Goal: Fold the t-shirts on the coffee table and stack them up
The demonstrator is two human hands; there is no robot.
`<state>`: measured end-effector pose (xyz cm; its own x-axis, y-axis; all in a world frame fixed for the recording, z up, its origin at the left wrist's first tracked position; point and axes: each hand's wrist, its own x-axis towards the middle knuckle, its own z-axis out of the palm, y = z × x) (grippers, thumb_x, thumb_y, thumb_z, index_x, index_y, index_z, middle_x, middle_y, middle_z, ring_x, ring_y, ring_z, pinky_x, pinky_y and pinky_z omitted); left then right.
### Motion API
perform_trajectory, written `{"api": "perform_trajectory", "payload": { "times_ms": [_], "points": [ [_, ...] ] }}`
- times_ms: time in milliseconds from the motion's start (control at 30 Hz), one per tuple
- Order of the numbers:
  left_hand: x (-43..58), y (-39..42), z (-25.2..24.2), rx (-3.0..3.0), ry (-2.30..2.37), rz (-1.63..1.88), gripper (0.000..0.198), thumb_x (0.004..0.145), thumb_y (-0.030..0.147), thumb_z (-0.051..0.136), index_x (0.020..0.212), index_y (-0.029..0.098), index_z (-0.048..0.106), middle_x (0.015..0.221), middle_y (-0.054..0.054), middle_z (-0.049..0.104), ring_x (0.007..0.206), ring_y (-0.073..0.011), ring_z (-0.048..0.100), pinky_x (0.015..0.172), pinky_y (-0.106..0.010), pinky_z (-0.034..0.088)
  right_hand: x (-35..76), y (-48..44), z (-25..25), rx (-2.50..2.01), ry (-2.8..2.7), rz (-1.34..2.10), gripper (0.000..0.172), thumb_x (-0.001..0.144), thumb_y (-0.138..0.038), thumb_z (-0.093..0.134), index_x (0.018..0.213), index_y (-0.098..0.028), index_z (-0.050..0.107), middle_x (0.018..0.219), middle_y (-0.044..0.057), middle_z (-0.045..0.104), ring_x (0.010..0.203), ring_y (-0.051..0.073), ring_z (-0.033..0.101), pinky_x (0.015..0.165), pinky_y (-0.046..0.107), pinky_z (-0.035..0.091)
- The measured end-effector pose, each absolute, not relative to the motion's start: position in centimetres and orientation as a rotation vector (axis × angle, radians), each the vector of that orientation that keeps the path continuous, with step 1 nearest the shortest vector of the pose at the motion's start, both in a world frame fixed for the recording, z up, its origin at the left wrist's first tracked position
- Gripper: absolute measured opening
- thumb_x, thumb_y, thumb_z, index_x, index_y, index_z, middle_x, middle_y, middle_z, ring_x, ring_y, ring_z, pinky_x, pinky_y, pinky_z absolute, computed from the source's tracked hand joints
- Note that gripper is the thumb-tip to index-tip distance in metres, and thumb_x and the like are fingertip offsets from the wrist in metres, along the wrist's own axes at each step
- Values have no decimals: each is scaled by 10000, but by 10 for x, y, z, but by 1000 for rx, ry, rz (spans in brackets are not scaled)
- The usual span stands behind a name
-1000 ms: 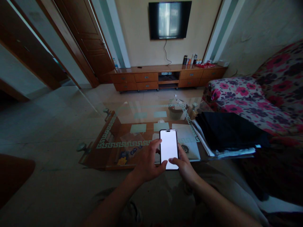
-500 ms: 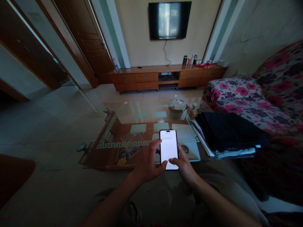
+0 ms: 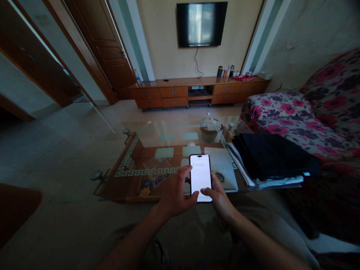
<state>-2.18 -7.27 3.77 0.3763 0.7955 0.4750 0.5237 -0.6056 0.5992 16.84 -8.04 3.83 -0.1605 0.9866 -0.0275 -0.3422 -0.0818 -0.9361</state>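
Note:
A smartphone (image 3: 200, 178) with a bright, mostly white screen is held upright above the near edge of a glass coffee table (image 3: 132, 150). My left hand (image 3: 178, 195) grips its left side, forefinger at the upper edge and thumb at the lower left of the screen. From the right, my right hand (image 3: 221, 197) wraps the phone's other side, its thumb lying over the lower screen. A few faint lines of text show near the top of the screen, too small to read. The fingers behind the phone are hidden.
Folded dark clothes (image 3: 272, 155) lie at the table's right, beside a flower-patterned sofa (image 3: 289, 108). Through the glass show papers and small packets. Beyond stand a waste basket (image 3: 209, 134) and a low wooden TV cabinet (image 3: 174, 93); a television (image 3: 201, 24) hangs above.

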Motion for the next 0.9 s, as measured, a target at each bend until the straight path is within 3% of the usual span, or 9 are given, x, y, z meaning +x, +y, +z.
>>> {"api": "perform_trajectory", "payload": {
  "times_ms": [900],
  "points": [
    [-23, -73, 34, 2245, 1152, 1062, 861, 892, 379, 677, 1589, 262, 186, 1537, -195, 446, 1203, -297, 636, 979, -496, 559, 169, -80, 34, -903, -1016, 1516, 794, 710, -144, 661, 1472, -287, 492, 1406, 42, 642, 1269, 315, 598, 1064, 459, 470]
  ]
}}
